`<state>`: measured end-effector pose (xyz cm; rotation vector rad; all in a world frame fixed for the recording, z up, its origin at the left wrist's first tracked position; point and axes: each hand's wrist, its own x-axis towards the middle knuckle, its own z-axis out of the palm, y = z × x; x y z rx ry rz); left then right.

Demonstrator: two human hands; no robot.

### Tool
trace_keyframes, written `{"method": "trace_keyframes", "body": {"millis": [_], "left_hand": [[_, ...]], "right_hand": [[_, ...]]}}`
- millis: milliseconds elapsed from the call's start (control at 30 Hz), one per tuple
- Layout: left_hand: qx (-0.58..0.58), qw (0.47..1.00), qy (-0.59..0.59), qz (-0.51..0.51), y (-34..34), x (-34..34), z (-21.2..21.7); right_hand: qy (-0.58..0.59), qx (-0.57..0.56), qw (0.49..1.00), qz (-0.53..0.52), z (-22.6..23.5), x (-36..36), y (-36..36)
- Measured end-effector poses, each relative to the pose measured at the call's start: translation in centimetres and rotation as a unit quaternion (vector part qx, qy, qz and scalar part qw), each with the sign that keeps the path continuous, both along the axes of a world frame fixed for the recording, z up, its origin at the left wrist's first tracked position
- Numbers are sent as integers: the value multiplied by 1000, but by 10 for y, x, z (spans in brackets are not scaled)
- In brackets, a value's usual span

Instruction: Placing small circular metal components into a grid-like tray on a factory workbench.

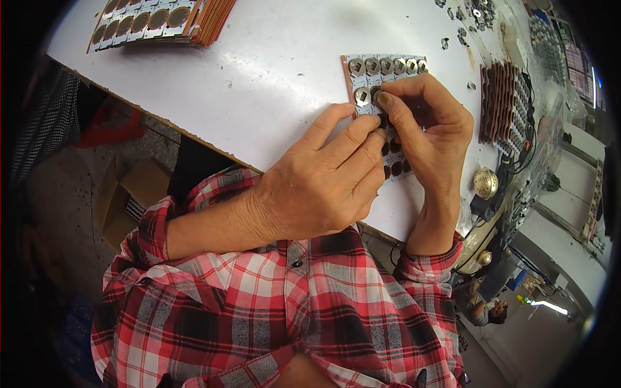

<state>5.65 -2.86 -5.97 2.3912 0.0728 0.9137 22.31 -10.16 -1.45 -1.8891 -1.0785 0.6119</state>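
In front of me a circuit board panel (359,81) with orange edges lies flat on the white table. Silvery metal clips (386,66) fill its far row, and another sits at the left of the second row. My right hand (427,123) pinches a small round metal clip (376,95) between thumb and forefinger, right at the second spot of that row. My left hand (323,171) rests with fingers stretched over the panel's left side, the tips touching it close to the right thumb. Dark round pads show on the panel's nearer part; the hands hide much of it.
A stack of similar panels (213,22) stands at the far left of the table (272,64). Loose clips (479,13) lie scattered at the far right. Another panel stack (501,103), a round metallic object (485,183) and cables line the right side. A person (491,312) is in the background.
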Motion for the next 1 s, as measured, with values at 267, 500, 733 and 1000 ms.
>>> {"method": "trace_keyframes", "body": {"millis": [267, 500, 733, 1000], "left_hand": [[7, 1000, -7, -9, 0, 3, 1], [6, 999, 34, 2, 3, -1, 9], [-2, 1000, 29, -4, 2, -1, 8], [1, 999, 37, -4, 2, -1, 10]], "right_hand": [[0, 15, 1000, 18, -4, 7, -1], [-63, 24, 997, 42, -3, 7, 2], [-195, -111, 961, -160, 31, 74, -46], [-24, -114, 980, -160, 29, 84, -53]]}}
